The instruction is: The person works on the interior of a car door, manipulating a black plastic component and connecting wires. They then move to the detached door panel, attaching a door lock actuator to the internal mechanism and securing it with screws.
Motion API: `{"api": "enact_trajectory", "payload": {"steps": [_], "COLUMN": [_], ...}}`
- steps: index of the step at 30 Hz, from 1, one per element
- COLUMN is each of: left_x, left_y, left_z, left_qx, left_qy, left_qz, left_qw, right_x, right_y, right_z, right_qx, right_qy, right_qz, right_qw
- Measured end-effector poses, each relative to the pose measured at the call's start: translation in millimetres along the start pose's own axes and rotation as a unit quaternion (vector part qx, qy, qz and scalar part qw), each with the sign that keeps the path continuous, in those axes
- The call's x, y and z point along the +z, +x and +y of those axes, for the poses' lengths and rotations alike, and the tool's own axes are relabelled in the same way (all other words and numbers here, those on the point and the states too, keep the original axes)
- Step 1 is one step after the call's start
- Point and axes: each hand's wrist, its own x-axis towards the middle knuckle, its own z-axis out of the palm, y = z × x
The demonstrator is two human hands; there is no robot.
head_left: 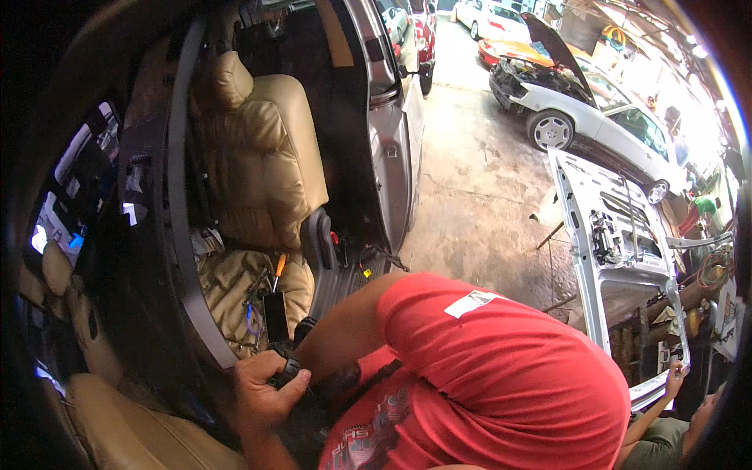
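My left hand (266,388) comes up from the lower edge, its thumb and fingers closed round a black ridged round piece (287,371). From the red sleeve my right arm (337,325) reaches left toward the same spot. My right hand is hidden behind the left hand and dark parts. Just beyond lies a tan leather seat (266,149) with a creased cushion. On it rest a screwdriver with an orange handle (280,265), a black flat rectangular thing (276,316) and some thin wires (254,319).
A grey pillar (178,157) runs along the seat's left side. Another tan seat (133,423) is at lower left. To the right stand a detached silver door (580,211) and a white car (595,117) with its hood up. A co-worker's hand (675,376) is near the door's lower end.
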Motion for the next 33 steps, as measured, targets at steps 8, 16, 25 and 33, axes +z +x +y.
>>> {"api": "enact_trajectory", "payload": {"steps": [8,16,25,33], "left_x": [6,-1,-29,-6], "left_y": [-6,-30,-61,-192], "left_z": [-6,-30,-38,-94], "left_qx": [-0.053,-0.053,0.011,-0.153], "left_qy": [-0.101,-0.141,-0.031,-0.113], "left_qz": [0.053,0.132,0.109,0.309], "left_qw": [0.992,0.98,0.993,0.932], "right_x": [7,8,11,-38], "right_y": [19,18,34,-39], "right_z": [0,6,-9,-55], "right_qx": [0.011,0.03,-0.012,-0.041], "right_qy": [0.01,0.03,0.028,0.156], "right_qz": [-0.01,-0.006,-0.079,0.037], "right_qw": [1.0,0.999,0.996,0.986]}}
